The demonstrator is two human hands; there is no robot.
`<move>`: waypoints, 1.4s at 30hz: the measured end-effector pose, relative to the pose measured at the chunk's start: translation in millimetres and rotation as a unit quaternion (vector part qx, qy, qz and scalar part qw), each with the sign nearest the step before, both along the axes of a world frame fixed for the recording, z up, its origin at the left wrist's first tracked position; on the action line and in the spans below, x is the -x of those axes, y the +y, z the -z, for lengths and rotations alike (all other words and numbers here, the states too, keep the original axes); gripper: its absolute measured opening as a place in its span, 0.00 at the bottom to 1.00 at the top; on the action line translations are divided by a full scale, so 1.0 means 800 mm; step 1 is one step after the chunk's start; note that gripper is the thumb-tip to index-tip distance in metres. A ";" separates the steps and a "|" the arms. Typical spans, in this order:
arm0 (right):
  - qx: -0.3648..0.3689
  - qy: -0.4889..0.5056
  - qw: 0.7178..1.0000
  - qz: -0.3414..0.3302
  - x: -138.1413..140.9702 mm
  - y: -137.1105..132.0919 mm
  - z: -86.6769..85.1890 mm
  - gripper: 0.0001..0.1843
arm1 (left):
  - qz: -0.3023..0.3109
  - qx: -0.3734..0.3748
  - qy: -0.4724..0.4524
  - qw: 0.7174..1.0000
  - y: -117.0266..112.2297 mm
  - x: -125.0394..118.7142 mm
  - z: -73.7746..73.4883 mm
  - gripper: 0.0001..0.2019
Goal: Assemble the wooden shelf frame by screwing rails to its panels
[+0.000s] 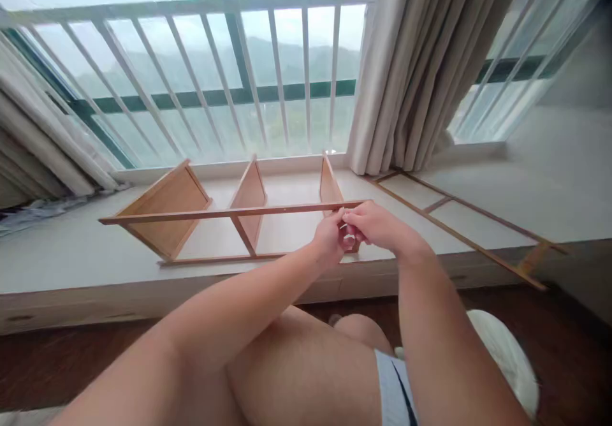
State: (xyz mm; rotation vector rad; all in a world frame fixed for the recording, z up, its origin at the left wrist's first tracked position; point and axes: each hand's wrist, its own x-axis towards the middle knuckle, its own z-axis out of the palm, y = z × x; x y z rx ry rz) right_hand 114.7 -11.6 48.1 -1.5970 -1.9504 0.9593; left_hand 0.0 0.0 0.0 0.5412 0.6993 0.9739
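Observation:
A wooden shelf frame (224, 212) lies on its side on the white window ledge, its three panels standing between a raised rail and a lower rail. At the right end of the raised rail, my left hand (332, 235) is closed, its thumb near the rail's underside and its fingers curled. My right hand (377, 225) meets it there, also closed, with finger and thumb pinched together beside the rail. Whatever sits between the fingertips is too small and hidden to make out. The rightmost panel (329, 182) stands just behind both hands.
A separate ladder-like wooden frame (437, 204) lies on the ledge (48, 260) to the right, overhanging its front edge. Beige curtains (392, 69) hang by the barred window (287, 62). A rounded white object (507, 356) is on the dark floor (574, 337) at lower right.

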 end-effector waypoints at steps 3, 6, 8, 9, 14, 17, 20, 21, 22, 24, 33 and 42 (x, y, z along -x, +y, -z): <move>0.016 -0.012 1.000 -0.007 -0.001 -0.005 -0.001 0.22 | 0.014 -0.014 0.000 1.000 0.002 0.001 0.005 0.11; 0.036 -0.038 0.999 -0.007 -0.002 -0.006 0.000 0.21 | 0.016 -0.009 0.000 1.000 0.003 0.001 0.007 0.10; 0.034 -0.056 0.998 -0.005 -0.003 -0.005 0.003 0.21 | 0.007 0.001 -0.002 1.000 0.003 0.000 0.007 0.09; 0.028 -0.060 0.998 -0.004 -0.003 -0.004 0.004 0.20 | 0.001 0.003 -0.002 1.000 0.003 0.000 0.007 0.08; 0.015 -0.056 0.998 -0.013 -0.001 -0.002 0.006 0.20 | -0.005 0.000 0.000 1.000 0.004 -0.001 0.008 0.08; 0.024 -0.065 0.998 -0.007 0.002 -0.004 0.003 0.21 | 0.017 -0.020 0.004 1.000 0.004 -0.001 0.011 0.10; 0.042 -0.070 0.997 0.004 0.006 -0.005 0.001 0.20 | 0.032 -0.034 0.002 0.999 0.003 -0.001 0.012 0.13; 0.047 -0.071 0.996 0.008 0.006 -0.004 0.001 0.19 | 0.033 -0.033 0.002 0.999 0.003 -0.001 0.011 0.13; 0.051 -0.072 0.996 0.012 0.007 -0.004 0.001 0.19 | 0.032 -0.030 0.002 0.999 0.002 -0.001 0.010 0.13; 0.054 -0.074 0.996 0.021 0.007 -0.003 0.002 0.17 | 0.024 -0.019 0.004 1.000 0.001 -0.002 0.007 0.12; 0.021 -0.145 0.988 0.052 0.010 -0.005 -0.002 0.14 | -0.022 0.025 -0.001 0.999 0.003 -0.005 0.004 0.08; -0.008 -0.220 0.974 0.056 0.015 -0.012 -0.009 0.14 | -0.015 0.024 -0.007 1.000 0.006 -0.006 0.009 0.09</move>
